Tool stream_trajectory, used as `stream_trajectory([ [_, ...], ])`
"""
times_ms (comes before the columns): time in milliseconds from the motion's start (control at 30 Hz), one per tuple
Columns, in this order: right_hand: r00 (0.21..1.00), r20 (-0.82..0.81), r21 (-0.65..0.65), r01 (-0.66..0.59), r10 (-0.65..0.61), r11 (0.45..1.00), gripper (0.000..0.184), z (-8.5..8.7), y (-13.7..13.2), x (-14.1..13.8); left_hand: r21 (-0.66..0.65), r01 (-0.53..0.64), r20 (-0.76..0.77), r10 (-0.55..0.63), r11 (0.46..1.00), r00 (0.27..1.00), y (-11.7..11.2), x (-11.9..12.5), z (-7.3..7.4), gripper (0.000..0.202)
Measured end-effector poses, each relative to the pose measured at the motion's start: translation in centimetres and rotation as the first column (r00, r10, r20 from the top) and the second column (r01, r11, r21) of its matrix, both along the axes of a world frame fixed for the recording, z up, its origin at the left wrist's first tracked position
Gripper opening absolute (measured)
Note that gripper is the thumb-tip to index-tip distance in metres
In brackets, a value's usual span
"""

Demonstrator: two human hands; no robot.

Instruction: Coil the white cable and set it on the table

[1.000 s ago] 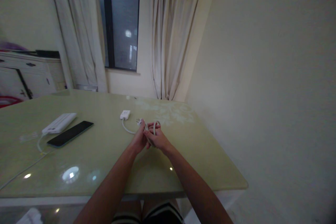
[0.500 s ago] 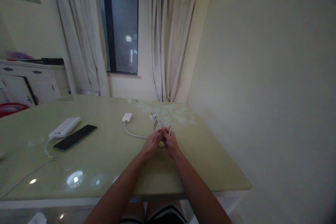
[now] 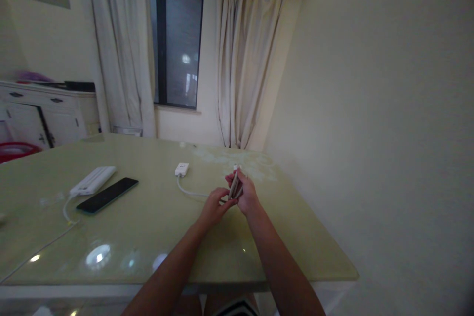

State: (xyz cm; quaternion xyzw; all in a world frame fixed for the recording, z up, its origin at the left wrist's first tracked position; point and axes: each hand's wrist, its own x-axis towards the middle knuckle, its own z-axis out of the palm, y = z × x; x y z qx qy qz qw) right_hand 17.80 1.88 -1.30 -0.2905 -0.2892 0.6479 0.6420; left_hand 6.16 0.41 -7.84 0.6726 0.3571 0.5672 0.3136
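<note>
A white extension cord (image 3: pixel 234 188) is gathered in a narrow coil between my hands, above the table. My right hand (image 3: pixel 247 194) is closed round the coil's upper right side. Lower down, my left hand (image 3: pixel 214 208) pinches the cord at the bottom of the coil, thumb towards the right hand. A small white piece, seemingly the plug (image 3: pixel 236 167), shows just beyond the right fingers. From the left hand a length of cord runs left to the white socket block (image 3: pixel 181 170), which lies on the table. Fingers hide part of the coil.
On the left of the glossy table (image 3: pixel 148 237) lie a black phone (image 3: pixel 108 196) and a white power bank (image 3: pixel 93 180) with a thin white cable (image 3: pixel 40 252) trailing to the front edge. A wall (image 3: pixel 370 133) borders the right side.
The round coil has been squeezed into a narrow bundle and turned. My right hand has moved up round it, while my left has shifted to its lower end. The view has tilted slightly.
</note>
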Motion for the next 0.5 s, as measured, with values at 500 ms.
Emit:
stream_trajectory([
  [500, 0.877, 0.473, 0.126, -0.159, 0.081, 0.979, 0.049, 1.5, -1.6, -1.1, 0.281, -0.198, -0.23, 0.266, 0.939, 0.936, 1.0, 0.1, -1.9, 0.017],
])
